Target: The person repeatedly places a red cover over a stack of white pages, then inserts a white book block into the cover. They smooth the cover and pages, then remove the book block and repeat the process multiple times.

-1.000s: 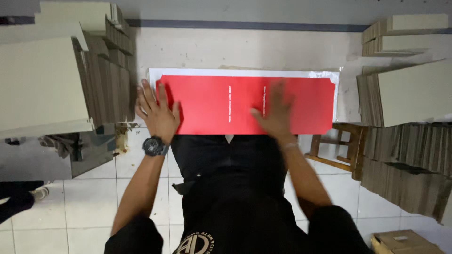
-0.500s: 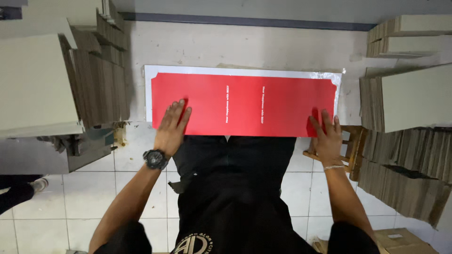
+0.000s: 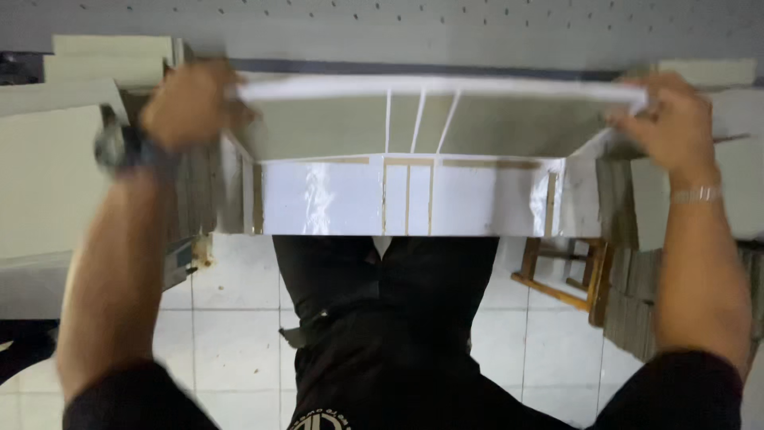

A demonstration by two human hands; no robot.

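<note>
Cardboard stacks (image 3: 48, 183) left and right (image 3: 740, 183); wooden stool (image 3: 565, 279) (partly hidden) on tiled floor (image 3: 231, 318)

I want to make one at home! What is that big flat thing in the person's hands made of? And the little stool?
The big sheet looks like grey board covered with glossy white paper: it shines, and bare brownish strips show between the panels. Both the left hand and the right hand grip its top edge. The stool looks like plain wood, yellow-brown with square bars.

White floor tiles (image 3: 231, 334), a wooden stool (image 3: 569, 275) at the right, grey board stacks (image 3: 48, 171) on both sides, a pale wall (image 3: 398, 32) behind.
</note>
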